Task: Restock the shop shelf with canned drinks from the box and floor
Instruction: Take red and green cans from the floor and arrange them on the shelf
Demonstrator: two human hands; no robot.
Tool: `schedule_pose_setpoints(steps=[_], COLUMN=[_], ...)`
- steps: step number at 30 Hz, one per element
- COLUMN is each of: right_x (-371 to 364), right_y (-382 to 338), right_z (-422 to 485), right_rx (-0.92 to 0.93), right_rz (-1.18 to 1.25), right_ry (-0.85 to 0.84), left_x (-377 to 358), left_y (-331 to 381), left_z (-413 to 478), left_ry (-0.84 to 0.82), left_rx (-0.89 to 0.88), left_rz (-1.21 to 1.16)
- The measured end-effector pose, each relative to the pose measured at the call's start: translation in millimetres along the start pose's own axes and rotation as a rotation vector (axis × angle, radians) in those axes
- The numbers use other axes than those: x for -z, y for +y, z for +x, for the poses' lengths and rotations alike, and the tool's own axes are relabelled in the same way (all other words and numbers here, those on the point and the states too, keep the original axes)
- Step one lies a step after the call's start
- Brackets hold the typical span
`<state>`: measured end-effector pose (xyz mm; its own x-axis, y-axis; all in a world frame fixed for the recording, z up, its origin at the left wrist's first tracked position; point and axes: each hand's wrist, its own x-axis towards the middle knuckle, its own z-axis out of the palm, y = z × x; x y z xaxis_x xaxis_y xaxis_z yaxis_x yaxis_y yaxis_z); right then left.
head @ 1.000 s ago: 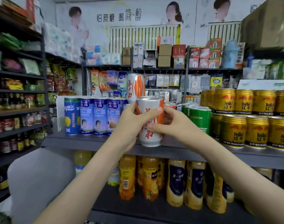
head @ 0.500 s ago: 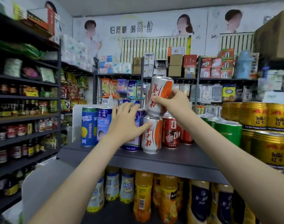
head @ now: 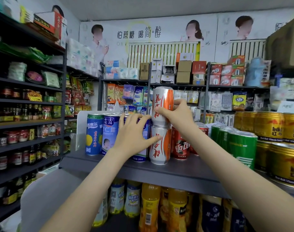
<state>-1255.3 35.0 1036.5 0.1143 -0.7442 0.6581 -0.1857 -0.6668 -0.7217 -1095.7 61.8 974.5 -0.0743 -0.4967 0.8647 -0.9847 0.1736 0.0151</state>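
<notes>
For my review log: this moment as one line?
right hand: grips top can, set on bottom can | left hand: touches bottom can

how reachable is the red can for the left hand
Probably not directly: the left hand rests against the lower silver-and-orange can, which stands between it and the red can, and the forearm of the right hand, gripping the upper can, covers its top.
</notes>
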Motion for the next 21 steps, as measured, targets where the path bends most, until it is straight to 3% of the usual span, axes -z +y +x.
schedule_pose_setpoints(steps=[11,21], right_x=[-1.5,-3.9], right_y=[6.2,14.8], right_z=[-7.2,-20.6], right_rx=[0.017,0.059], right_rz=[-0.001,0.039], right_ry=[-0.101,-0.085], left_x=[7.6,1.3], left_y=[14.7,15.8], left_z=[2.1,1.2], left_ry=[-0.037,0.011], left_rx=[-0.043,-0.066], left_rz=[-0.096,-0.15])
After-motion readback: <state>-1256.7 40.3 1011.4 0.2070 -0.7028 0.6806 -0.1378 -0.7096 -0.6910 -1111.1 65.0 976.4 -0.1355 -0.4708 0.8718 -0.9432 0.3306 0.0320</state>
